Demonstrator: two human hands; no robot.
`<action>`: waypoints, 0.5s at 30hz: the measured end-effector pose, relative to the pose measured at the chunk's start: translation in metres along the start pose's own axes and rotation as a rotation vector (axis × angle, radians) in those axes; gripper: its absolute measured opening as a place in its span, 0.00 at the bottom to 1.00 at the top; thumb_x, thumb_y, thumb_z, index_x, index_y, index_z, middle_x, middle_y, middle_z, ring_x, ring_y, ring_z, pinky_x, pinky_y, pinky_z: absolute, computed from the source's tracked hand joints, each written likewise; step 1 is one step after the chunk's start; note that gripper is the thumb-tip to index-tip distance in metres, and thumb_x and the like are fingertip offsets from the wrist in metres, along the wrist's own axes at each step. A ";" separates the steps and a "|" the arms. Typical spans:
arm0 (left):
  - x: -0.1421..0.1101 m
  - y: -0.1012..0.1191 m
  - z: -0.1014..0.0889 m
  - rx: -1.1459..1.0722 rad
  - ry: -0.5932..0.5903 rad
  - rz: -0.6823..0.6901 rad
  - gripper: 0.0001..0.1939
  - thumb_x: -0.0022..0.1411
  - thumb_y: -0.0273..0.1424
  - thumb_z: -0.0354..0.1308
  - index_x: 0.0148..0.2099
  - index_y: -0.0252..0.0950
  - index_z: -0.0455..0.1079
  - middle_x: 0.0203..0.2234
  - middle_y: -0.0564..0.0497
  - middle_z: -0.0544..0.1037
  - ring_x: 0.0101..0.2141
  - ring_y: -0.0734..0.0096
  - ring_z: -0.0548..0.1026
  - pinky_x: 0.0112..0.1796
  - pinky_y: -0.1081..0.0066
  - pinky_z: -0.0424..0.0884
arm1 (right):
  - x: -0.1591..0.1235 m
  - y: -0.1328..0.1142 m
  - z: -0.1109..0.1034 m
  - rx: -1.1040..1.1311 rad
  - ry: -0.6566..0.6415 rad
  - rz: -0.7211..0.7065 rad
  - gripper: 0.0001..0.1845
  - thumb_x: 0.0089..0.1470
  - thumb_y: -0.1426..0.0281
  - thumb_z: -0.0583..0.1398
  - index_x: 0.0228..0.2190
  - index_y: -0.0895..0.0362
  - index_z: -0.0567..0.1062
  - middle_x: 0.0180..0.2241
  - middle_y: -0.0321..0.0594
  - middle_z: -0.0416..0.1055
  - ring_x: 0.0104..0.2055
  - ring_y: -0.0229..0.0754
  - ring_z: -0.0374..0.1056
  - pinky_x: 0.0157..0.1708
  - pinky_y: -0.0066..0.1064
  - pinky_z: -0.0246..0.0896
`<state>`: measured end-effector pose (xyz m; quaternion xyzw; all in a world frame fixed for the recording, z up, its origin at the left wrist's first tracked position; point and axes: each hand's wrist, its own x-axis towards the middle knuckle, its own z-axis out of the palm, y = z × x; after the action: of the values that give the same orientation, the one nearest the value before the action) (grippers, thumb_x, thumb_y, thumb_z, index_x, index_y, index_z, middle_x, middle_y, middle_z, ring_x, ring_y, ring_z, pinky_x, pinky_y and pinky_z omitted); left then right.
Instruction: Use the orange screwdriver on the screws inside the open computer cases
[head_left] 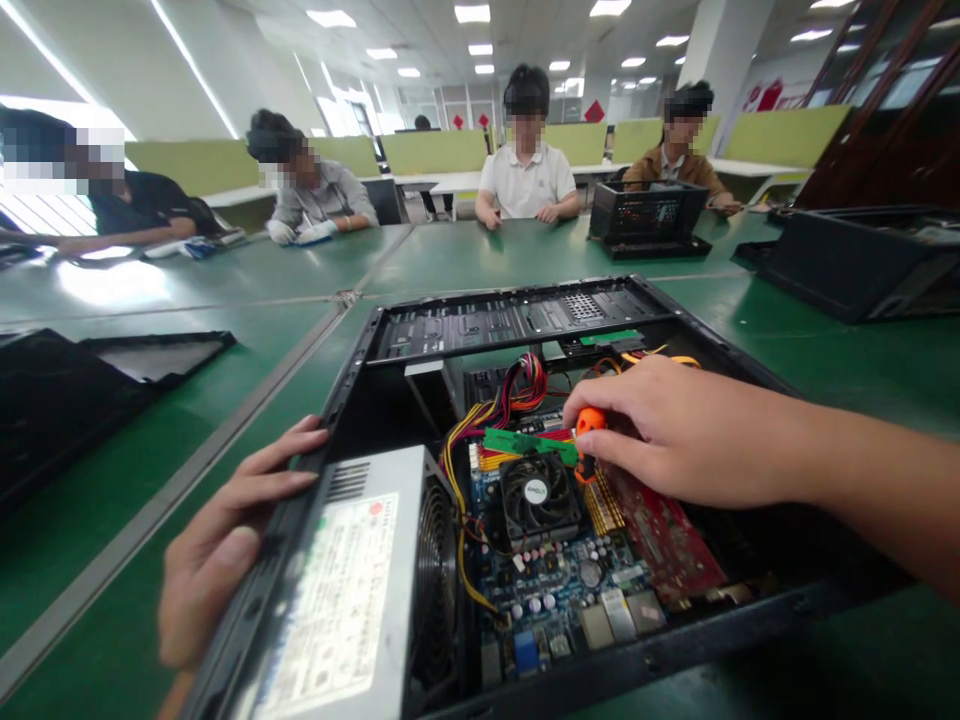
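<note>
An opened black computer case (517,340) lies on its side in front of me. My left hand (225,530) grips its left edge, fingertips on the rim and thumb against the outer wall. Inside the case, my right hand (667,430) is closed around an orange-and-black screwdriver (590,440). The screwdriver's tip is hidden. It stands beside a green memory stick (525,443) and the black CPU fan (535,497) on the motherboard (547,585). A red card (664,535) is under my right hand. The silver power supply (352,590) sits at the near left.
Bundled cables (517,385) run across the case's inside. On the green table (292,290) are a black panel (97,390) at left, another case (649,215) across from me and a larger one (862,260) at right. Several people sit along the far side.
</note>
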<state>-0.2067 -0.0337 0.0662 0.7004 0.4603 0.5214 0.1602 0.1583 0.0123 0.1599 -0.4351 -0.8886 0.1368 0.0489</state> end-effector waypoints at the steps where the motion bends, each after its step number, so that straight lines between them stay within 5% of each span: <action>1: 0.000 0.000 0.000 -0.015 -0.006 -0.002 0.14 0.61 0.38 0.52 0.43 0.53 0.78 0.52 0.61 0.77 0.61 0.43 0.64 0.59 0.39 0.57 | 0.001 0.000 0.002 0.000 -0.015 0.000 0.09 0.61 0.67 0.57 0.38 0.53 0.78 0.30 0.38 0.75 0.33 0.44 0.69 0.33 0.34 0.55; 15: -0.003 0.003 0.003 -0.069 0.011 -0.021 0.13 0.61 0.37 0.53 0.43 0.50 0.78 0.52 0.59 0.77 0.61 0.42 0.63 0.59 0.40 0.57 | 0.005 0.002 0.008 -0.036 -0.011 -0.018 0.11 0.62 0.63 0.57 0.37 0.54 0.78 0.29 0.38 0.76 0.31 0.43 0.69 0.32 0.33 0.56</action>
<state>-0.2031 -0.0367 0.0657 0.6868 0.4502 0.5390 0.1872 0.1553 0.0161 0.1513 -0.4274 -0.8949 0.1227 0.0372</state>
